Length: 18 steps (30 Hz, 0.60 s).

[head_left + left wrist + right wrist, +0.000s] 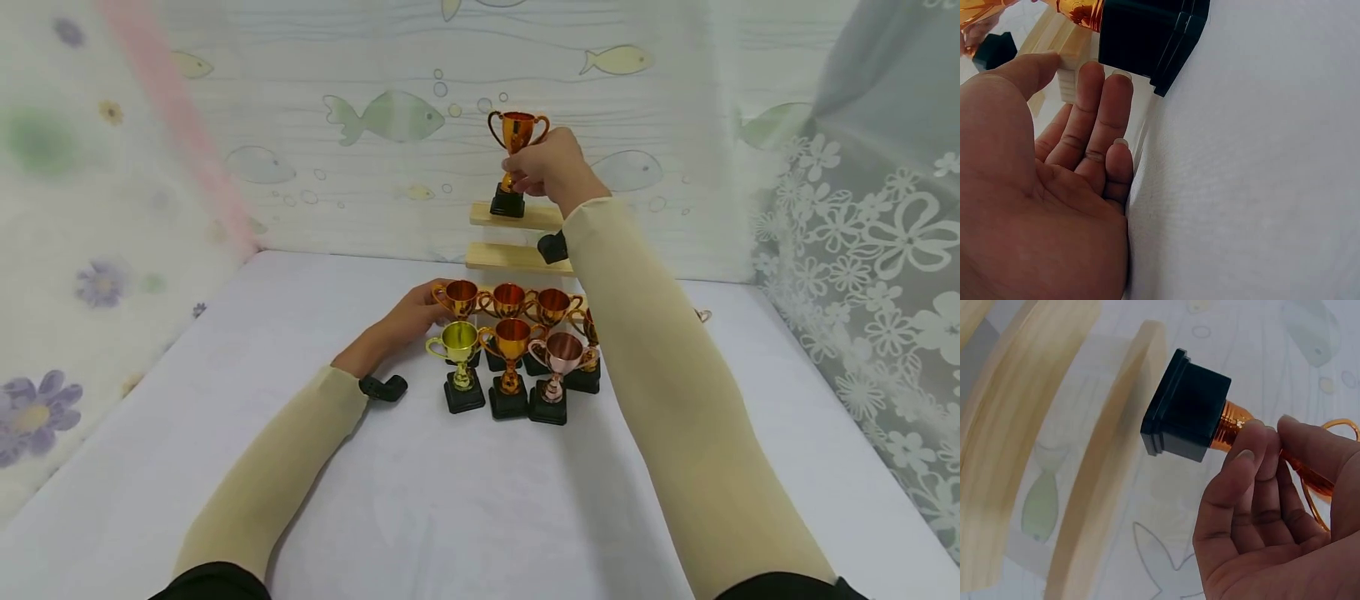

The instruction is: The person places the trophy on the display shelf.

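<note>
High over a wooden tiered rack (517,257), my right hand (553,167) pinches a small bronze-coloured trophy cup (517,129) by its stem. The cup is upright, and its black base (1188,406) is close to the top shelf (1110,456); whether they touch I cannot tell. My left hand (408,321) holds the left end of the rack low down, with its thumb (1041,65) against the wood (1075,50). Beside those fingers is the black base (1141,37) of another trophy. Part of the rack is hidden behind my right forearm.
Several trophies stand at the rack's foot. In the front row are a yellow-gold one (460,342), an orange-gold one (512,337) and a rose-coloured one (562,354). More orange-gold trophies (551,307) are behind them. A fish-patterned curtain (300,100) hangs behind the white table (420,500).
</note>
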### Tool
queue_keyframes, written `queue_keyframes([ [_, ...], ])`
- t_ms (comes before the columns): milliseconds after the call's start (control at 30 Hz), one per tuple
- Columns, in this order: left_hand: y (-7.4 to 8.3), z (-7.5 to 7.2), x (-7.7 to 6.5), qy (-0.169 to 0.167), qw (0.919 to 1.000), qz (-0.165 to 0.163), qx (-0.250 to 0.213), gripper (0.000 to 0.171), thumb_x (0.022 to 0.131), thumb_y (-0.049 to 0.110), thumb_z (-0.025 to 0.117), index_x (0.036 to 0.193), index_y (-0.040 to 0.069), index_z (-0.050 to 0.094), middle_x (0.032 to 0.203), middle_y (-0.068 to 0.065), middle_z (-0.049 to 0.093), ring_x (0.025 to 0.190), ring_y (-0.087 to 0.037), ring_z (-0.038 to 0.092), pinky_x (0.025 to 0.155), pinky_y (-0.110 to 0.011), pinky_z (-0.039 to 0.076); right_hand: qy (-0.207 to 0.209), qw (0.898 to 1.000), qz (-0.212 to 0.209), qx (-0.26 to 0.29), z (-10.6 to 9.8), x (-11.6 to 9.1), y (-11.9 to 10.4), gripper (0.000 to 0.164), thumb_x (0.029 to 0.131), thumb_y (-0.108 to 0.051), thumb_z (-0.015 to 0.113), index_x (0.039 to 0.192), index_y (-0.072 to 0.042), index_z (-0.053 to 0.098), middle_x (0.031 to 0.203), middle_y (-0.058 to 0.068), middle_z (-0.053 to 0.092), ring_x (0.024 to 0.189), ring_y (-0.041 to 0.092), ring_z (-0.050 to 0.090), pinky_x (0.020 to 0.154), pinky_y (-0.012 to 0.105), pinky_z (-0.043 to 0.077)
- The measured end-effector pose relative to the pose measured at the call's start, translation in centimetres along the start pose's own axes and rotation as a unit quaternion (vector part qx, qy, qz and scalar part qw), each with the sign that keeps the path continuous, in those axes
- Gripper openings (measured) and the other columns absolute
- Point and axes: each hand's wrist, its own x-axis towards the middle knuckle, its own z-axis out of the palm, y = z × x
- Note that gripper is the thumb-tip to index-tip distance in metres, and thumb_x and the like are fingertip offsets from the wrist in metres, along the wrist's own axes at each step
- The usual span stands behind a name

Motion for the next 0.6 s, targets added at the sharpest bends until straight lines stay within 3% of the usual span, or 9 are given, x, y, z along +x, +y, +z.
queue_keyframes([
  [267, 0.2, 0.1, 0.0, 0.002, 0.9999, 0.012, -0.006, 0.042, 0.100, 0.009, 0.051, 0.142, 0.011, 0.050, 0.119, -0.013, 0.065, 0.099, -0.023, 0.061, 0.084, -0.035, 0.051, 0.008, 1.000, -0.015, -0.011, 0.3, 0.9, 1.1, 0.047, 0.089, -0.020, 0.074, 0.129, -0.008, 0.052, 0.105, 0.008, 0.070, 0.088, 0.021, 0.073, 0.088, 0.032, 0.056],
  [600, 0.4, 0.1, 0.1, -0.003, 1.0000, 0.003, -0.006, 0.041, 0.103, 0.016, 0.051, 0.144, 0.014, 0.050, 0.121, -0.010, 0.066, 0.102, -0.022, 0.059, 0.088, -0.035, 0.048, -0.001, 1.000, -0.026, -0.004, 0.4, 1.3, 1.6, 0.043, 0.091, -0.018, 0.072, 0.129, -0.008, 0.054, 0.106, 0.008, 0.068, 0.088, 0.022, 0.071, 0.085, 0.030, 0.056],
])
